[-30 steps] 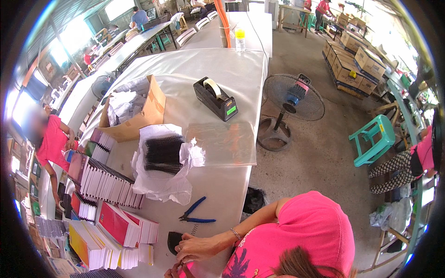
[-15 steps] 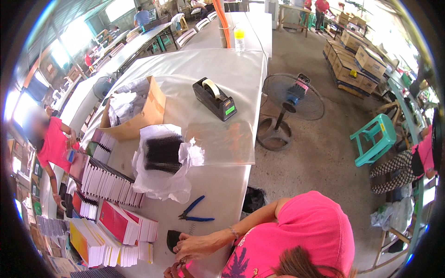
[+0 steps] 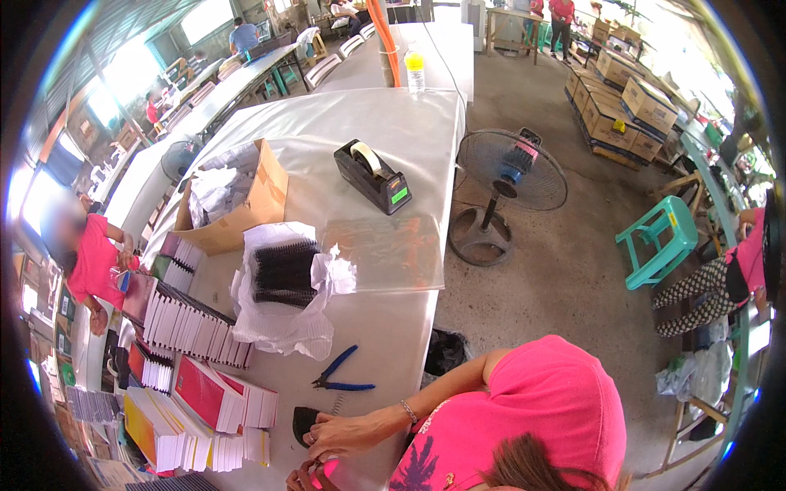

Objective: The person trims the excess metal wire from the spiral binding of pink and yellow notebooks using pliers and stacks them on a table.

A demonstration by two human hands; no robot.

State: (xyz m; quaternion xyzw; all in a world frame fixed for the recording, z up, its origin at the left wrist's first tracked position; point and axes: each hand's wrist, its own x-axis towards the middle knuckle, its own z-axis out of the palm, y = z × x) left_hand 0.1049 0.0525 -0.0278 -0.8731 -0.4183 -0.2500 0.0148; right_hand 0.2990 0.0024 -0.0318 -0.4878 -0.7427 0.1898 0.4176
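My right hand [image 3: 337, 434], with a bracelet at the wrist, is closed low over the table, fingers bent down. A dark flat piece with a rounded edge [image 3: 304, 422] lies against its fingertips. Just beyond the knuckles is a thin wire coil [image 3: 338, 403]. My left hand [image 3: 304, 476] is partly cut off at the lower edge, its fingers bent close to the right hand, beside a bright pink patch. What either hand pinches is hidden. Blue-handled cutting pliers [image 3: 344, 373] lie spread on the table [image 3: 393, 327] above the hands.
Stacks of bound books [image 3: 196, 323] and red and yellow books [image 3: 214, 393] stand left. Black binding coils [image 3: 284, 274] lie in white paper near a carton [image 3: 266, 192], clear sheets [image 3: 385, 254] and a tape dispenser [image 3: 372, 176]. A fan [image 3: 509, 176] and green stool [image 3: 659, 241] stand right.
The co-worker at the left has raised a hand from the books. My hands stay almost in place, with a slight shift of the left fingers. The view has drifted slightly.
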